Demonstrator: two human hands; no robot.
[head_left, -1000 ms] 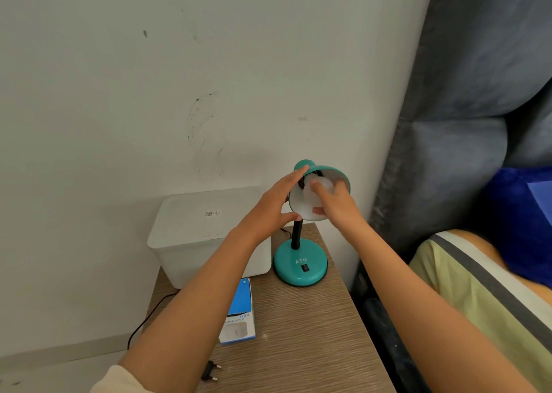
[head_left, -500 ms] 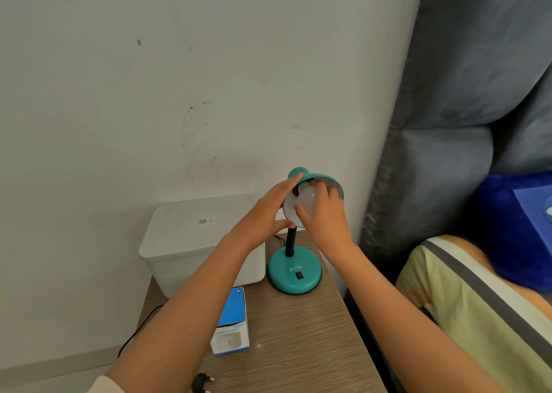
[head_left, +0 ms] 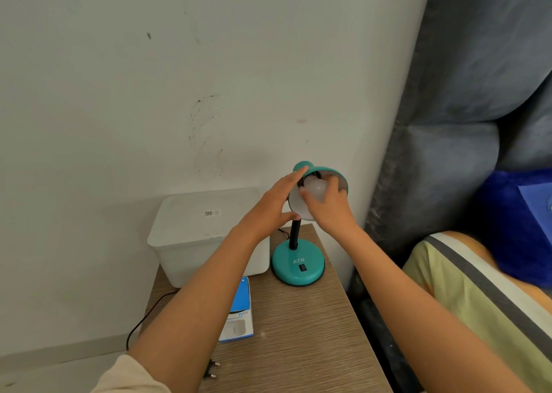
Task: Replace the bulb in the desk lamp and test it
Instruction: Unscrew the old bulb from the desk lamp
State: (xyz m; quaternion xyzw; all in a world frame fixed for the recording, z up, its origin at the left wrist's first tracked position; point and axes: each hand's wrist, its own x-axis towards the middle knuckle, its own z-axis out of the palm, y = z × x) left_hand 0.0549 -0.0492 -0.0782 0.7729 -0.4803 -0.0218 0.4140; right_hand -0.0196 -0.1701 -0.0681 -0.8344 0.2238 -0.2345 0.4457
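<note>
A teal desk lamp stands at the back of the wooden table, its round base [head_left: 297,263] carrying a black switch and its shade [head_left: 334,174] tilted toward me. A white bulb [head_left: 316,189] sits inside the shade. My right hand [head_left: 330,209] grips the bulb with thumb and fingers around it. My left hand [head_left: 273,206] holds the shade from the left, fingers on its top and thumb under its rim. The lamp's plug [head_left: 211,368] lies loose on the table near the front edge.
A white lidded plastic box [head_left: 191,228] stands left of the lamp against the wall. A blue and white bulb carton [head_left: 239,315] lies on the table. A grey padded headboard and bedding lie to the right.
My right hand has shifted its grip round the bulb inside the shade. My left hand stays on the shade. The view has moved slightly.
</note>
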